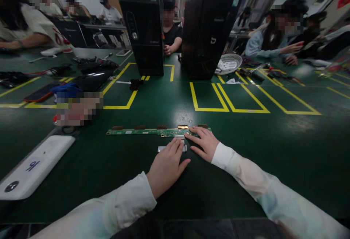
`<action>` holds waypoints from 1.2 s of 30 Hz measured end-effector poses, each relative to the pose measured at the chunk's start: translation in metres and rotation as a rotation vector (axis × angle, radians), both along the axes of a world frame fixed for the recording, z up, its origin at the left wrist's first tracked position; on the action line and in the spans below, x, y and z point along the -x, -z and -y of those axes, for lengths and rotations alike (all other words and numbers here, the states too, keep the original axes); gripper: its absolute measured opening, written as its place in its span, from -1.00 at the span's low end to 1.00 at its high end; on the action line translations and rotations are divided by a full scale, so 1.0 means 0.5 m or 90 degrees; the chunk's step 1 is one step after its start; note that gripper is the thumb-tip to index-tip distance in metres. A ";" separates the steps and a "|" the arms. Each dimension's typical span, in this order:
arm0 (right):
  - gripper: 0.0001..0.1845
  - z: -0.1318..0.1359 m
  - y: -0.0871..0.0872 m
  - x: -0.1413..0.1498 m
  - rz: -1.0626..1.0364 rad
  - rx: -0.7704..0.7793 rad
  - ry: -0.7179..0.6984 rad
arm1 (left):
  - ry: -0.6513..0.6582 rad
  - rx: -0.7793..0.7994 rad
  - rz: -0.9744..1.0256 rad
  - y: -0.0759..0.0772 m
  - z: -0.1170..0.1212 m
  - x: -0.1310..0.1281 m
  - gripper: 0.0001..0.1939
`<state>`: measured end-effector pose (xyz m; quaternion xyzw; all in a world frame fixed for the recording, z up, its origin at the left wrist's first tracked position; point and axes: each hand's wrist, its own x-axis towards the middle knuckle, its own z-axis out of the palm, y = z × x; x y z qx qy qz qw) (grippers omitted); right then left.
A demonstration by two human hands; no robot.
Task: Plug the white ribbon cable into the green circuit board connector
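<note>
A long, narrow green circuit board (142, 131) lies flat across the green table in front of me, with several brownish tabs along its far edge. My right hand (203, 142) rests on the board's right part, its fingers spread. Closer to me, my left hand (167, 166) lies palm down with its fingers stretched forward and the thumb apart. Its fingertips touch a white flat connector piece (179, 137) at the board's near edge. Partly under those fingers is a small pale strip (161, 148); what it is I cannot make out.
Two black computer towers (144, 27) stand upright beyond the board. A white casing marked 16 (38, 166) lies at left, near cables and a blue item (67, 89). Yellow tape outlines (212, 109) mark the table (232, 129). A white basket (229, 64) sits behind; other people work around.
</note>
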<state>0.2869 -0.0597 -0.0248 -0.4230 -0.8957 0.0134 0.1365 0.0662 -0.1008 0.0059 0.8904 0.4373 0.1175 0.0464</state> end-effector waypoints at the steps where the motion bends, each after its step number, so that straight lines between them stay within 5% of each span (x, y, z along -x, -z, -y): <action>1: -0.48 0.000 -0.001 0.000 0.002 -0.001 0.002 | -0.007 0.000 -0.003 -0.001 0.002 -0.004 -0.46; 36: -0.46 -0.003 0.011 -0.001 -0.008 -0.007 -0.009 | -0.041 -0.049 0.023 0.011 -0.017 -0.027 -0.47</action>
